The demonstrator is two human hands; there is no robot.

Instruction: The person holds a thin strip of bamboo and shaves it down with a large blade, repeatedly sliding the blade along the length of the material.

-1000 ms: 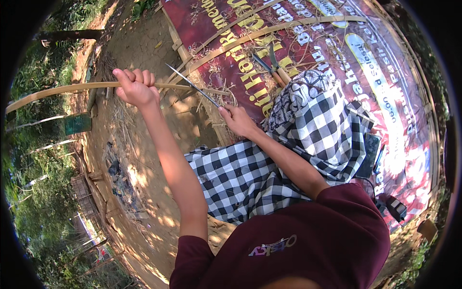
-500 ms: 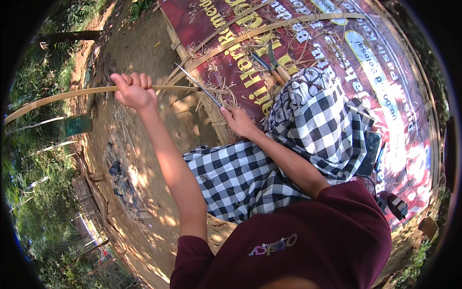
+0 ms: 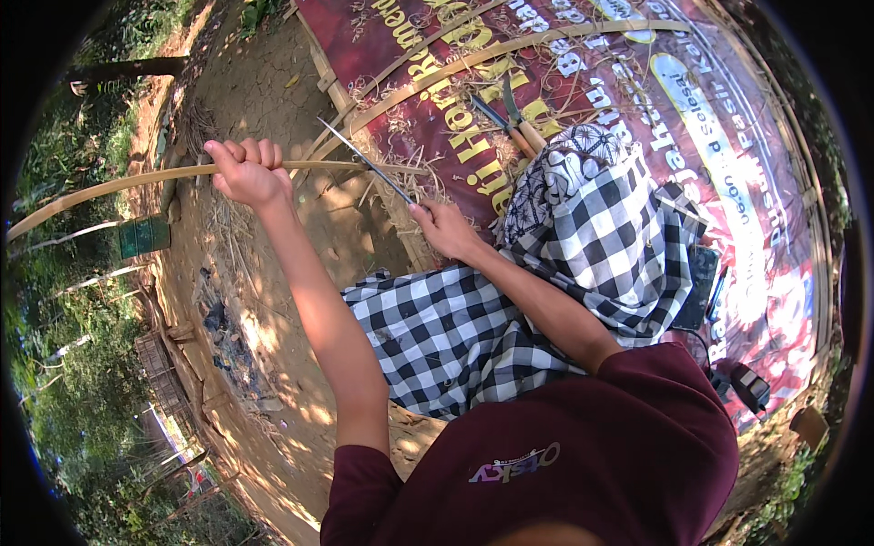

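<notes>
View looking down on a seated person's bare arms and two hands. The left hand (image 3: 253, 179), at left, is closed in a fist around a long, thin, pale wooden strip (image 3: 177, 172), which passes through the fingers and bows down toward the far left. The strip's other end reaches right, to just over the left edge of a low platform (image 3: 339, 96), between the two hands. The right hand (image 3: 446, 229), lower and nearer the platform, is wrapped around the grip of a slim knife (image 3: 382, 174); its blade slants up and left, crossing the strip. Whether it presses into the wood, I cannot tell.

A maroon printed sheet (image 3: 337, 38) covers the platform. Curled shavings lie scattered on it, and a longer strip (image 3: 510, 51) stretches across its far part. Two more blades rest together near the middle, one dark and straight (image 3: 490, 112), one curved (image 3: 510, 98). A black-and-white checked cloth (image 3: 601, 237) covers the person's legs. Beyond the platform's left edge, past bare earth, is a green box-like thing (image 3: 144, 237); what it holds, if anything, cannot be made out.
</notes>
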